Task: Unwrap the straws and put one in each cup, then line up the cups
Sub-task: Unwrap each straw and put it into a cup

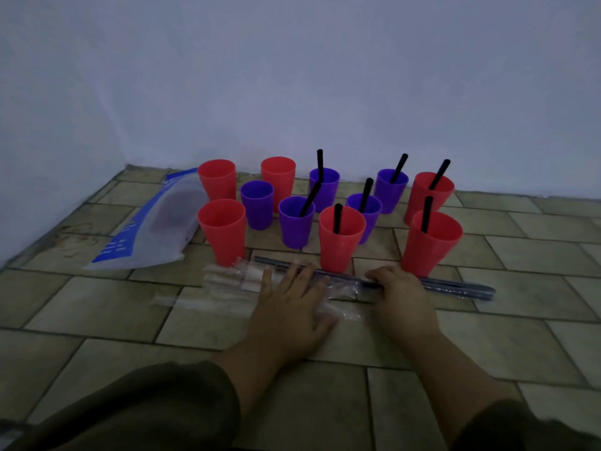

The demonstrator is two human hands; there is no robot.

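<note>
Wrapped straws [455, 286] lay in a loose bundle on the floor [97, 307], just in front of the nearest cups [338, 252]. The left hand [289, 301] pressed flat on the bundle's left end, fingers straight and spread, grasping nothing. The right hand [401, 291] curled its fingers over the bundle's middle, gripping it. To do this step well, one straw should be separated from the bundle while the flat hand pins the rest. The wrapper should then be drawn off along the straw's length (a sideways tug would likely bend it).

Surroundings, by size:
- A plain wall [325, 76] stood behind.
- A plastic bag [153, 229] lay at the left, just beside the cups.
- Eleven cups stood in a loose cluster. Seven held black straws [337, 219]; the four empty cups [222, 236] stood at the left.
- Empty wrappers [227, 278] lay beside and under the left hand and could be mistaken for full ones.

The front cups stood close enough to be knocked by a lifted straw.
</note>
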